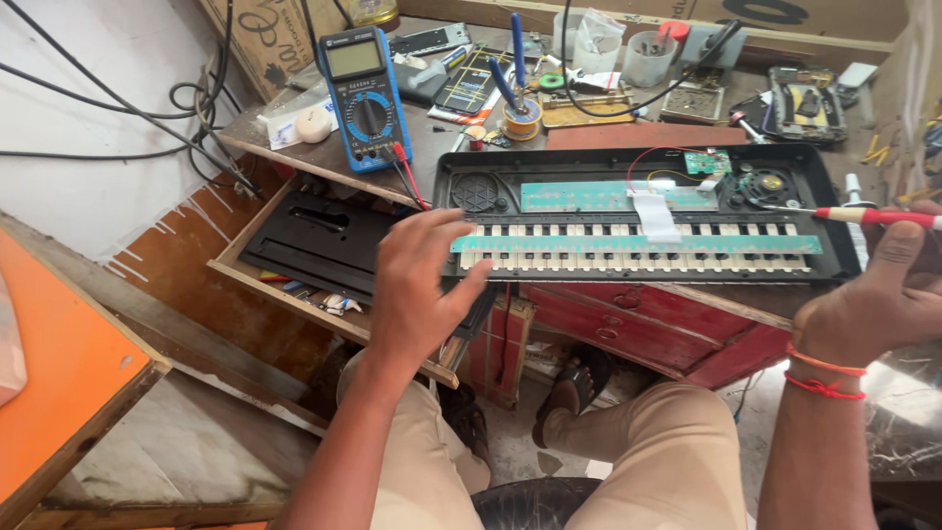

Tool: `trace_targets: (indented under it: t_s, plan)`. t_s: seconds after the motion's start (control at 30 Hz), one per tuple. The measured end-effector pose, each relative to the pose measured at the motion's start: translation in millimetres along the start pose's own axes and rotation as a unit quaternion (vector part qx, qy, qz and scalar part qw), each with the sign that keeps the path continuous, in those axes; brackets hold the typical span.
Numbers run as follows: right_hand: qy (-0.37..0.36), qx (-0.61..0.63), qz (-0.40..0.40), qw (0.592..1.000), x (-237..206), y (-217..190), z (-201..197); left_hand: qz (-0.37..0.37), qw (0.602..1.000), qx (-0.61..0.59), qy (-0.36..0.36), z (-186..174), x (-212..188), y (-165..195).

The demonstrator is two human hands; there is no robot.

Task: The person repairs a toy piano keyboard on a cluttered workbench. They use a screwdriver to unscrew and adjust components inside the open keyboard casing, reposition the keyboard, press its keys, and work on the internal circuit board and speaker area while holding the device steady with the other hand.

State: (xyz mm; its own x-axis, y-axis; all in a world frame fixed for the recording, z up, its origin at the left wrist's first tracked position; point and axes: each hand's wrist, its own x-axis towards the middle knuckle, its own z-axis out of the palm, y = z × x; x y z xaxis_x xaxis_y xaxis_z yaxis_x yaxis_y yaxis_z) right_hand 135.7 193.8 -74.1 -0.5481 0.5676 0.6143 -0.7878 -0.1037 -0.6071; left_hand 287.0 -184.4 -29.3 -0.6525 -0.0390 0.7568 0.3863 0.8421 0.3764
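Left hand [417, 285] on keyboard [638, 211] edge (seemingly gripping).

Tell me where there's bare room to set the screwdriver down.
Bare bench shows between the multimeter and the opened keyboard, though its leads cross it. The red board behind the keyboard is free. The back edge is crowded with cups, tools and parts.

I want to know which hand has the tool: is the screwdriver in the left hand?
No, the red-handled screwdriver is in the right hand, while the left hand rests on the edge of the opened keyboard.
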Motion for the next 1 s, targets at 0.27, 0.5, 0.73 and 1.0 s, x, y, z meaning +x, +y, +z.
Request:
trace_targets:
  t_s: [0.27,0.5,0.73,1.0]
  plan:
    - [-0.05,0.001,-0.047,0.998,-1.7,-14.6,4.0,0.111,0.978,0.073,-0.158,26.0,44.5,4.5]
    - [-0.04,-0.005,-0.039,0.998,-2.1,-22.0,6.6,0.11,0.967,0.088,-0.212,32.6,54.7,1.5]
    - [-0.034,-0.027,-0.04,0.998,-2.0,-33.2,14.8,0.136,0.958,0.082,-0.238,33.0,65.1,0.5]
    - [-0.038,-0.008,-0.039,0.998,-2.2,-34.2,15.4,0.149,0.965,0.052,-0.207,27.8,65.4,-4.0]
